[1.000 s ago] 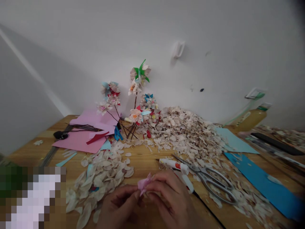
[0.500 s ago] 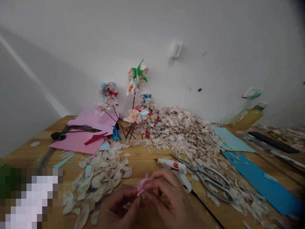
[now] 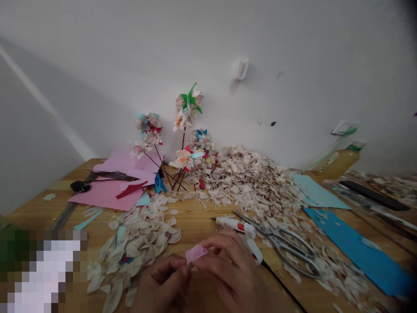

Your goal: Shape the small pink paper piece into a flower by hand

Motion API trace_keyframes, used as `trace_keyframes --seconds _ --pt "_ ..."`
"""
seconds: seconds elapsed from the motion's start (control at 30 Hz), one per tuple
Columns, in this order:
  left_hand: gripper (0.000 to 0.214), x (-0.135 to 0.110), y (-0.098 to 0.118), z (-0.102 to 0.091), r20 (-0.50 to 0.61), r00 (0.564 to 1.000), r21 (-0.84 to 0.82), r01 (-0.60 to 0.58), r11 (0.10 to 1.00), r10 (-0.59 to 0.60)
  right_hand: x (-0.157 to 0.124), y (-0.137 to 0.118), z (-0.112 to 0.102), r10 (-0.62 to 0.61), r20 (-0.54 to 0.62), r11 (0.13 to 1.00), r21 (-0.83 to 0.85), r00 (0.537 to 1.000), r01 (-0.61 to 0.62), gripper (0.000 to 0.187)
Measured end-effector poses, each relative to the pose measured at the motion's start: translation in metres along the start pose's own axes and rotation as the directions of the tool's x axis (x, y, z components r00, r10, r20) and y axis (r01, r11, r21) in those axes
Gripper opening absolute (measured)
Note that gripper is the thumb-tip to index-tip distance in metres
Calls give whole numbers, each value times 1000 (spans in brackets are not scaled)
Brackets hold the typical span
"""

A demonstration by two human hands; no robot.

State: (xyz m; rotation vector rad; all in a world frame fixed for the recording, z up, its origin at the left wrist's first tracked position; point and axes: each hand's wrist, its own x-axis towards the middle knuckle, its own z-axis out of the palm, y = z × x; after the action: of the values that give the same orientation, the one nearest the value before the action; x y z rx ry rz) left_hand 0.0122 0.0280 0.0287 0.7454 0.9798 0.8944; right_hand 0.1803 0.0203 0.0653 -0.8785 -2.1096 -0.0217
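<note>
Hands: left hand point(image 3: 161, 284) and right hand point(image 3: 228, 274) meet low in the middle of the view, above the near edge of a wooden table point(image 3: 195, 217).
Held thing: small pink paper piece point(image 3: 195, 253), crumpled or folded, sits between the two hands, just above the tabletop.
Left fingers: curled closed, the thumb and fingertip pinching the left end of the pink paper piece.
Right fingers: bent inward, the fingertips closed on the right side of the same piece; the palm faces down.
Left of the hands: loose heap of pale petal-shaped cuttings point(image 3: 140, 239), near the left hand but not touching it.
Just beyond the hands: white glue stick point(image 3: 236, 225) lying on its side, with metal scissors point(image 3: 283, 248) beside it to the right, blades pointing left.
Farther back: large mound of pale scraps point(image 3: 250, 178) against the white wall point(image 3: 293, 65).
Back centre: several paper flowers point(image 3: 187, 108) on thin stems, standing upright by the wall.
Back left: pink paper sheets point(image 3: 107, 193) lying flat, with dark wires across them.
Right side: light blue sheet point(image 3: 316, 193) and darker blue sheet point(image 3: 358, 252) lying flat; a yellow bottle point(image 3: 340, 163) lies tipped behind them.
Lower left corner: pixelated patch, contents cannot be told.
</note>
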Motion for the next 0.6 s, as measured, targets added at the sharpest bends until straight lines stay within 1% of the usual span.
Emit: trace_keyframes --seconds 0.1,0.17,0.27,0.33,0.47,0.6 --pt "34 1 0 2 14 1000 -165 19 986 -17 1 0 -1 -75 -54 997 -39 996 73 20" --pt "31 1 2 3 41 999 -219 33 975 -25 1 0 -1 -95 -85 994 -59 992 90 17" --pt "28 1 4 3 106 993 -217 74 973 -52 -2 1 2 -96 -133 993 -79 986 86 16" --pt "28 2 6 2 118 991 -213 91 973 -67 -5 3 5 -96 -158 993 -89 983 83 19" --pt "28 1 7 0 134 986 -222 126 967 -98 -9 7 7 -139 -138 983 -143 981 119 22" --pt "25 0 6 -1 170 982 -241 127 962 -87 -12 9 7 -187 -128 974 -156 974 166 20"
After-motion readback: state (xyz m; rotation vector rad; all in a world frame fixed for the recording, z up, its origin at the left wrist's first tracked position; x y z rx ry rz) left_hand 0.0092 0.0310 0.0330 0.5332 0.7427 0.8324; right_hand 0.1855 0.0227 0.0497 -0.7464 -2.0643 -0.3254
